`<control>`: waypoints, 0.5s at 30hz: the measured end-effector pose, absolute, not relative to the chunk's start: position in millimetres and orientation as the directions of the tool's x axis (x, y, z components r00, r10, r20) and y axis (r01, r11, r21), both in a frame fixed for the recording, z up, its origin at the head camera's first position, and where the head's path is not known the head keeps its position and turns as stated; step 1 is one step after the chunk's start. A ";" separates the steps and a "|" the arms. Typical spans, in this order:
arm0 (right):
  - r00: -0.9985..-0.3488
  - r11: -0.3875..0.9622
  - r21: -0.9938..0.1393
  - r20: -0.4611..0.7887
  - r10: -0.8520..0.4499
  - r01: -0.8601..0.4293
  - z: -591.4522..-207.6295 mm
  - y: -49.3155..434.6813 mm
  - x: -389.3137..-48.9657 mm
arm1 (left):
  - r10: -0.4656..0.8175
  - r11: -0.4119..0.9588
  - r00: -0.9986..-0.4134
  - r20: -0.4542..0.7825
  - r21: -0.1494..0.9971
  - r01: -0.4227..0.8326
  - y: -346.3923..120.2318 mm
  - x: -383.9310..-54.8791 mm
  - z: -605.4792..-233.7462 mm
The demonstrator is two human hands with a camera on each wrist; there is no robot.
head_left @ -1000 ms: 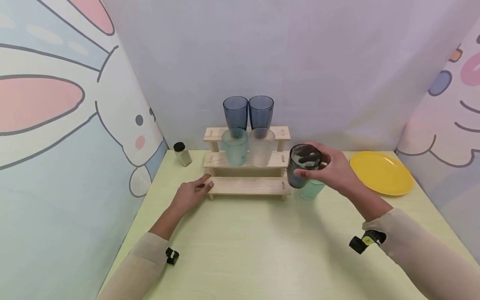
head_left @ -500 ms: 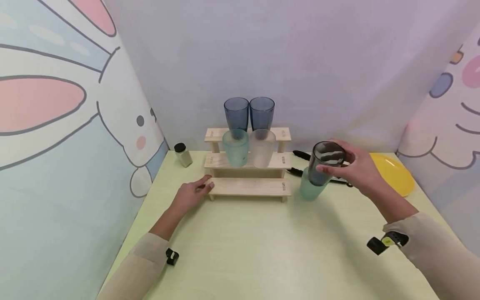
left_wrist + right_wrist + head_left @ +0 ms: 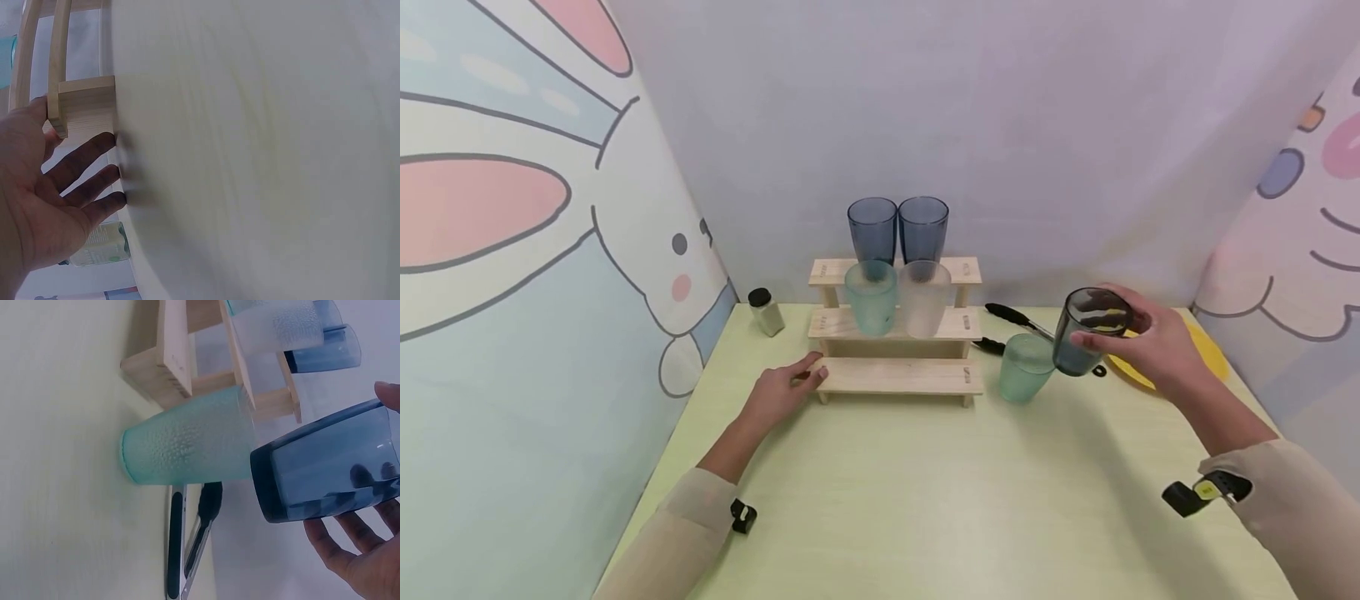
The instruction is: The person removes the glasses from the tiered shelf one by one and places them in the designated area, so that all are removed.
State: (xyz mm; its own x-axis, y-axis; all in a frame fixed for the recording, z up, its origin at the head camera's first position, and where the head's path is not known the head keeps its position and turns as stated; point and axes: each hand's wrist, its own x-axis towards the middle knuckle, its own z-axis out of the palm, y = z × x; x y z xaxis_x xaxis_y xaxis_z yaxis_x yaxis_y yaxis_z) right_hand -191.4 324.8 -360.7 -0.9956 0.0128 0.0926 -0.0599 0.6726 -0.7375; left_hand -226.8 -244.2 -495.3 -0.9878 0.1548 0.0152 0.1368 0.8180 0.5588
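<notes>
My right hand (image 3: 1157, 337) grips a dark blue-grey tumbler (image 3: 1086, 333) near its rim and holds it above the table at the right. In the right wrist view, the same tumbler (image 3: 331, 465) has its thick dark base turned to the left. Just left of it, a pale green textured tumbler (image 3: 1024, 371) stands on the table beside a three-tier wooden rack (image 3: 898, 375). My left hand (image 3: 782, 392) pinches the left end of the rack's lowest shelf, its other fingers (image 3: 94, 186) spread below. Two dark blue tumblers (image 3: 872, 229) stand on the top tier, a green and a clear frosted one (image 3: 923, 304) on the middle.
Black-handled tongs (image 3: 1009, 314) lie behind the green tumbler. A yellow plate (image 3: 1210, 354) sits at the far right, partly behind my right hand. A small jar with a black lid (image 3: 766, 312) stands at the back left. Walls border the table's back and sides.
My right hand has carried the dark tumbler rightward, away from the rack and past the green tumbler, bringing the tongs into sight. My left hand has stayed on the rack.
</notes>
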 end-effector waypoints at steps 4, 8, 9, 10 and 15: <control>-0.995 0.664 -0.746 0.098 0.029 -0.055 -366.0 334.3 -192.6 | 0.155 0.823 -0.988 0.016 0.552 0.138 -244.5 -227.4 -496.9; -0.995 0.656 -0.753 0.099 0.034 -0.052 -371.5 342.0 -194.8 | 0.151 0.817 -0.988 0.017 0.561 0.134 -244.1 -227.4 -496.9; -0.995 0.652 -0.756 0.094 0.033 -0.050 -373.4 343.2 -195.4 | 0.150 0.816 -0.989 0.018 0.563 0.134 -243.9 -227.4 -496.7; -0.995 0.649 -0.759 0.090 0.032 -0.048 -375.7 344.1 -195.6 | 0.148 0.815 -0.989 0.017 0.564 0.132 -243.9 -227.1 -496.6; -0.997 0.624 -0.780 0.072 0.012 -0.049 -393.5 348.7 -197.8 | 0.151 0.818 -0.988 0.017 0.559 0.135 -242.8 -226.7 -496.0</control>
State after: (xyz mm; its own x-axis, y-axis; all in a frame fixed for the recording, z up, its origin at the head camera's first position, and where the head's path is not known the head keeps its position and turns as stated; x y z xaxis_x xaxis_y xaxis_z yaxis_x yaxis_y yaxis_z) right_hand -197.8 348.7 -393.5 -0.9973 0.0124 0.0723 -0.0487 0.6244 -0.7796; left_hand -226.7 -242.8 -496.0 -0.9883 0.1514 0.0170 0.1350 0.8183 0.5587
